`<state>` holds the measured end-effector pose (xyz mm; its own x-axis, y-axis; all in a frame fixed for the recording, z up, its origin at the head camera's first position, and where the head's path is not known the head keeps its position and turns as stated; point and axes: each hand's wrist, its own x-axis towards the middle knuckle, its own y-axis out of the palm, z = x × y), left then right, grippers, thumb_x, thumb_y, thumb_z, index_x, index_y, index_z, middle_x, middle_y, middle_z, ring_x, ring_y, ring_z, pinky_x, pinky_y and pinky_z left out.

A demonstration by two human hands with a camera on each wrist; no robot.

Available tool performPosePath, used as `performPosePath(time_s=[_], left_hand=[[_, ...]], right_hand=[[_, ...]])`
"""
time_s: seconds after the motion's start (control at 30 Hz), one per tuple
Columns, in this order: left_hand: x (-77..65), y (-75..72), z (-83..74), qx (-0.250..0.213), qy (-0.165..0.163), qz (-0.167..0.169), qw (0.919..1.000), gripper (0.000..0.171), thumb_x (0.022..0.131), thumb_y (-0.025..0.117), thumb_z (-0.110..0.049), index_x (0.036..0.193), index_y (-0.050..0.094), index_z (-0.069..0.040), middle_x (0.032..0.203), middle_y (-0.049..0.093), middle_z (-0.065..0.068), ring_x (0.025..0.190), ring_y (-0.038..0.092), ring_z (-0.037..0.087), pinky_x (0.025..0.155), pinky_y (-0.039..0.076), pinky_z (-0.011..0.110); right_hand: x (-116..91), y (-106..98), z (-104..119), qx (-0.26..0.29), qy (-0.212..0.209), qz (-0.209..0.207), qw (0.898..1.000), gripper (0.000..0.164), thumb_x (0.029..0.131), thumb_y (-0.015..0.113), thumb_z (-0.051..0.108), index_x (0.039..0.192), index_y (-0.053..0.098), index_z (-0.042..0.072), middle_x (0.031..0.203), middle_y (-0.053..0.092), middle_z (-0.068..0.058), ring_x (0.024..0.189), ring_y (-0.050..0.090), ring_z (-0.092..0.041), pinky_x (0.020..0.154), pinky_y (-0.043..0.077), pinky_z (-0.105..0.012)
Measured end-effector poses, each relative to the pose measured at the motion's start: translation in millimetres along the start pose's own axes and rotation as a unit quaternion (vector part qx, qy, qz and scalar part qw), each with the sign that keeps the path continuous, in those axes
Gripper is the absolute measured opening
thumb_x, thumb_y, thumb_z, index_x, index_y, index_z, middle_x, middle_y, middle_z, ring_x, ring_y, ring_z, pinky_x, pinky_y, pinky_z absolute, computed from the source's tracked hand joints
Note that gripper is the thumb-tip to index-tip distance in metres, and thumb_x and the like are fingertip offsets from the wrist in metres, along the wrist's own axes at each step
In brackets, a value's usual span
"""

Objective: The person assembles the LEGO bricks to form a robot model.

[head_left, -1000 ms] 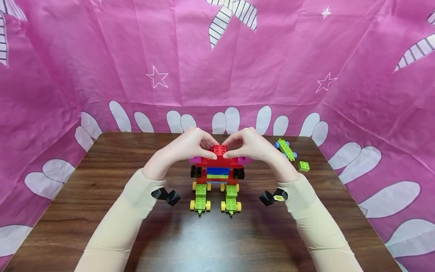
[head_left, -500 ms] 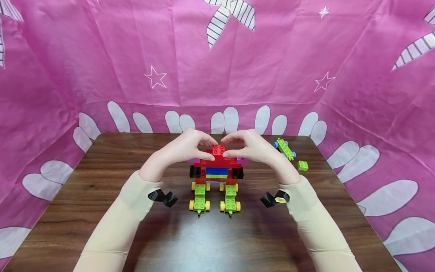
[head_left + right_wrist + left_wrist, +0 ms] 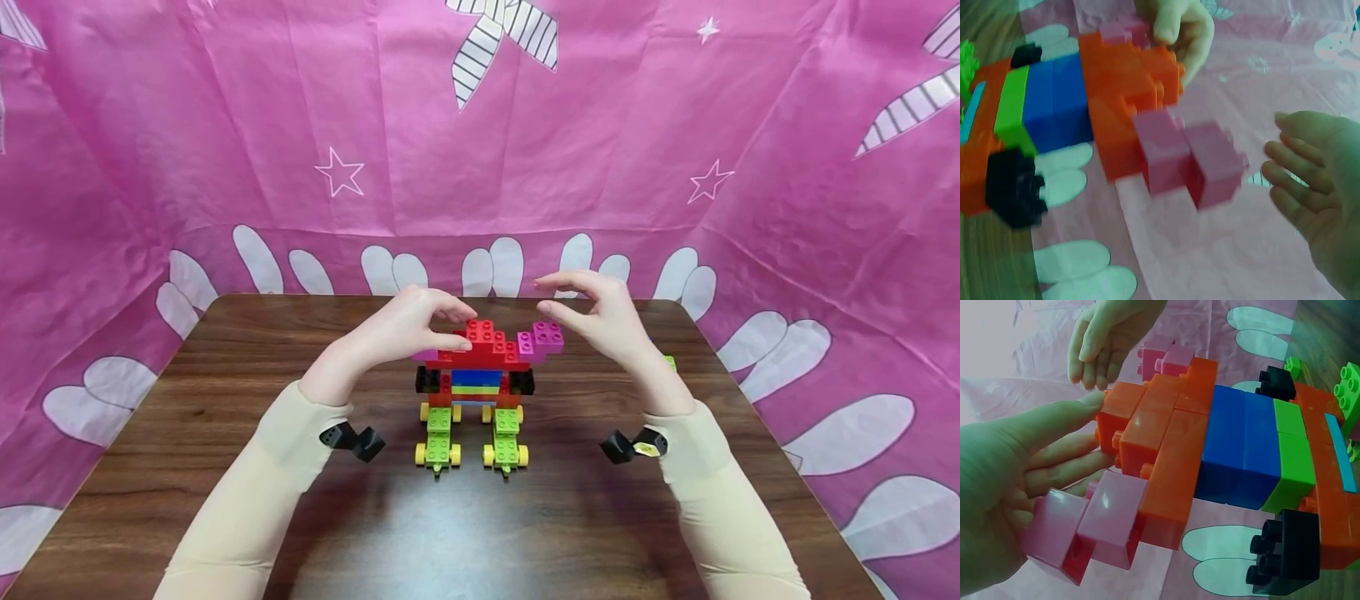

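A figure of toy building blocks (image 3: 477, 379) stands upright on the table, with red, blue and green layers, black side blocks and pink blocks stepping outward at the top. My left hand (image 3: 405, 325) is at its top red brick (image 3: 480, 332), thumb tip at the near edge and fingers behind; in the left wrist view the thumb overlaps the brick's (image 3: 1121, 403) corner. My right hand (image 3: 600, 317) is raised beyond the right pink blocks (image 3: 546, 335), fingers spread and holding nothing. Two green wheeled bases (image 3: 439, 442) with yellow wheels form the feet.
A small green block (image 3: 670, 362) lies on the brown wooden table (image 3: 225, 433) at the right, mostly hidden behind my right wrist. Pink patterned cloth (image 3: 420, 167) hangs around the back and sides of the table.
My right hand has let go of the top red brick and moved right and up, uncovering the right pink blocks. The left hand stays at the brick. The view shifts slightly.
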<state>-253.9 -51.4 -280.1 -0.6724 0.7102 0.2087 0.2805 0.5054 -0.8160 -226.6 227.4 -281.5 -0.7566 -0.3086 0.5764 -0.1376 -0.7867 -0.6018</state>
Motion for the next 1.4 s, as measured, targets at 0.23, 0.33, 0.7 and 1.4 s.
performPosePath(time_s=[0.23, 0.33, 0.7, 1.4], left_hand=[[-4.0, 1.9, 2.6, 0.011, 0.015, -0.013, 0.9998, 0.035, 0.083, 0.076, -0.026, 0.112, 0.071, -0.006, 0.107, 0.073, 0.006, 0.101, 0.068, 0.019, 0.088, 0.054, 0.036], [-4.8, 2.6, 3.6, 0.017, 0.017, -0.015, 0.9996, 0.035, 0.083, 0.076, -0.026, 0.112, 0.072, -0.007, 0.107, 0.073, 0.005, 0.101, 0.067, 0.019, 0.087, 0.054, 0.035], [-4.9, 4.3, 4.9, 0.012, 0.003, -0.014, 0.9998, 0.033, 0.083, 0.076, -0.025, 0.111, 0.072, -0.008, 0.105, 0.073, 0.005, 0.098, 0.068, 0.019, 0.086, 0.055, 0.036], [-1.0, 4.8, 1.1, 0.013, -0.017, -0.004, 0.9998, 0.033, 0.083, 0.076, -0.025, 0.111, 0.072, -0.008, 0.106, 0.073, 0.005, 0.095, 0.067, 0.018, 0.084, 0.055, 0.033]], right_hand=[[-18, -13, -26, 0.06, -0.015, -0.124, 0.99, 0.019, 0.08, 0.071, -0.009, 0.098, 0.073, -0.004, 0.092, 0.074, 0.002, 0.086, 0.065, 0.002, 0.074, 0.05, -0.013], [-28, -18, -40, 0.086, -0.001, -0.155, 0.984, 0.015, 0.082, 0.067, -0.011, 0.097, 0.07, -0.01, 0.092, 0.072, 0.011, 0.084, 0.066, 0.002, 0.072, 0.051, -0.011], [-69, -36, -78, 0.076, 0.094, -0.181, 0.976, 0.018, 0.083, 0.065, -0.012, 0.099, 0.063, -0.019, 0.089, 0.069, 0.021, 0.082, 0.065, 0.006, 0.066, 0.05, -0.01], [-148, -59, -210, -0.098, 0.26, -0.081, 0.957, 0.037, 0.082, 0.077, 0.022, 0.112, 0.068, 0.001, 0.105, 0.068, -0.023, 0.085, 0.058, 0.003, 0.073, 0.042, -0.009]])
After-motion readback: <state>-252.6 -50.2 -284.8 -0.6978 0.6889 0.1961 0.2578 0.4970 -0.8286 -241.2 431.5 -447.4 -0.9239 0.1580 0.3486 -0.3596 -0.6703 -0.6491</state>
